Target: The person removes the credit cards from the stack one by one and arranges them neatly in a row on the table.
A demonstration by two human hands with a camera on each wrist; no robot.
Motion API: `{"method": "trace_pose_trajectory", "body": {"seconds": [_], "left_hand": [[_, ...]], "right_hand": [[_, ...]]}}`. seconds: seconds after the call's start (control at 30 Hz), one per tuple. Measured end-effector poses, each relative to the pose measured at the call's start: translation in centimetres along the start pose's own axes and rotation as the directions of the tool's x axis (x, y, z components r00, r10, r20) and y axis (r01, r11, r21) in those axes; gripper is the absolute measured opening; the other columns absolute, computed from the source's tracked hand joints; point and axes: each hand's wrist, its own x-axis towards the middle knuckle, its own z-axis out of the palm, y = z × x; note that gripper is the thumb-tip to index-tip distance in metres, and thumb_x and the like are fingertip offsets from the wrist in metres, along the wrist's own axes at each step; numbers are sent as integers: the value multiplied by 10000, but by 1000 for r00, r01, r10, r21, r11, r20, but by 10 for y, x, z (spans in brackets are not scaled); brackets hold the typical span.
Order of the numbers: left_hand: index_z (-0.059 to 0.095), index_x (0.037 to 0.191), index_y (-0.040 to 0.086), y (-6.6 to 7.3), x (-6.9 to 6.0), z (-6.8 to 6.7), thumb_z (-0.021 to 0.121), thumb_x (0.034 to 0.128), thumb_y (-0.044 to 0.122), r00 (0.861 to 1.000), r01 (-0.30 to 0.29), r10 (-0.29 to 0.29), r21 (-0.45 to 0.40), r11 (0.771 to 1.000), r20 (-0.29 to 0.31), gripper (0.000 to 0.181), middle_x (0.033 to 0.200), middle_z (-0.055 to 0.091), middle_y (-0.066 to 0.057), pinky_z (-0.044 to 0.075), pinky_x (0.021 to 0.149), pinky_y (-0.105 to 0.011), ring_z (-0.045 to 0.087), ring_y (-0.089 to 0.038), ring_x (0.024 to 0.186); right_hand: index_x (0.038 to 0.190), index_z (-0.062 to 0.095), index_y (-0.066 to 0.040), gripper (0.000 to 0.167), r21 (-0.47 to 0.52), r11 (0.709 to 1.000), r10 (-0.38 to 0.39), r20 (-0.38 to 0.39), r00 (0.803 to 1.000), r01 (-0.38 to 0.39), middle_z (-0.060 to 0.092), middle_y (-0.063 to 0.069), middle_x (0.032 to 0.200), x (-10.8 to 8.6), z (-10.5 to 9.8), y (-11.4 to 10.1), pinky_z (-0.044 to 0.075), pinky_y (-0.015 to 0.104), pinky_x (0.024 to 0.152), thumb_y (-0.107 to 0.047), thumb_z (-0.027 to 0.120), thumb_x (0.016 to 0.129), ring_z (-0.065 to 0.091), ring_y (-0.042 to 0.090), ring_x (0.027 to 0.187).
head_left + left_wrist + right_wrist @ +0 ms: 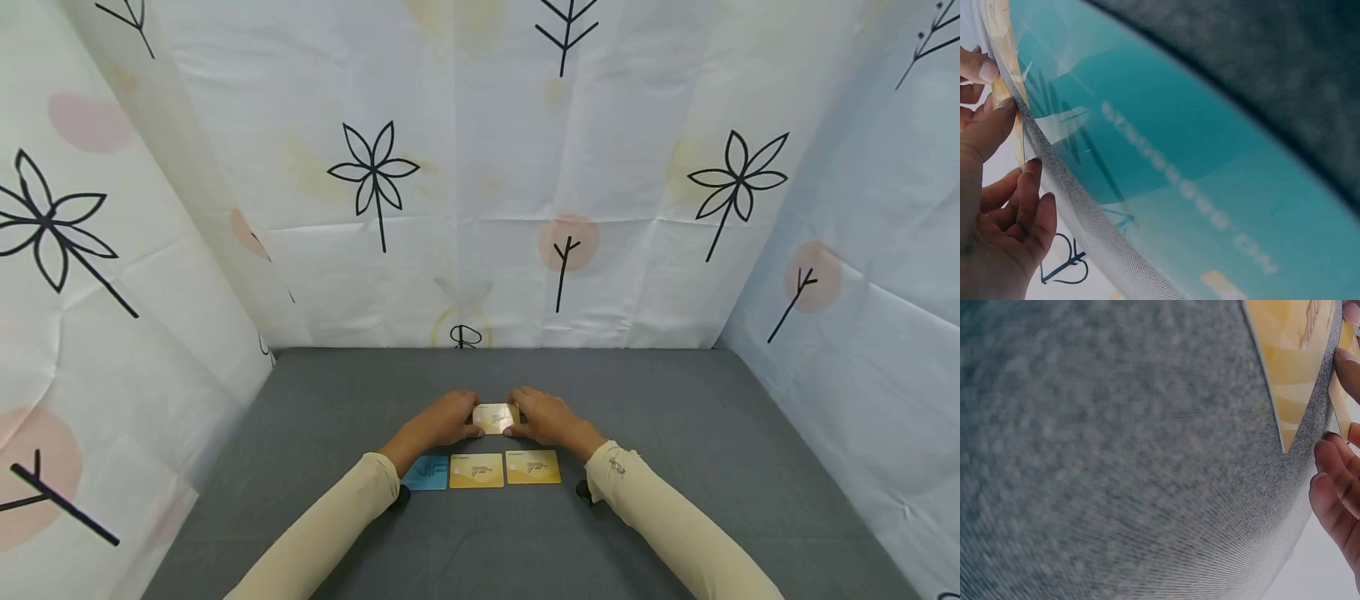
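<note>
Between my two hands a pale gold card (495,419) is held by its opposite ends. My left hand (450,419) pinches the left end with thumb and fingers. At the right end, my right hand (551,418) grips it the same way. Nearer to me lies a row of cards: a blue card (427,473) partly under the left wrist, a yellow card (477,472) in the middle and another yellow card (533,467) at the right. Up close in the left wrist view, the blue card (1166,144) shows blurred lettering.
A dark grey cloth (645,400) covers the table. White patterned sheets (495,275) with plant drawings stand behind and at both sides. Dark bands (584,492) show at the cream sleeves (660,517).
</note>
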Motion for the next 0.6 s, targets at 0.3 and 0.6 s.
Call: {"method": "trace_pose_trajectory", "body": {"seconds": [0.3, 0.6], "left_hand": [[604, 1209, 33, 1, -1, 0, 760, 908, 344, 1000, -4, 4, 9, 1000, 9, 461, 1044, 615, -68, 473, 764, -348, 554, -158, 878], [602, 1238, 31, 1, 0, -1, 752, 913, 355, 1000, -12, 12, 29, 1000, 13, 482, 1098, 623, -85, 494, 814, -369, 589, -195, 961]], "right_hand": [[1282, 606, -61, 529, 4, 1000, 8, 0, 1000, -8, 611, 69, 1121, 0, 3, 4, 449, 330, 661, -382, 765, 893, 566, 140, 844], [1300, 613, -74, 546, -15, 1000, 25, 18, 1000, -24, 608, 58, 1115, 0, -3, 2, 452, 340, 667, -411, 757, 895, 576, 143, 852]]}}
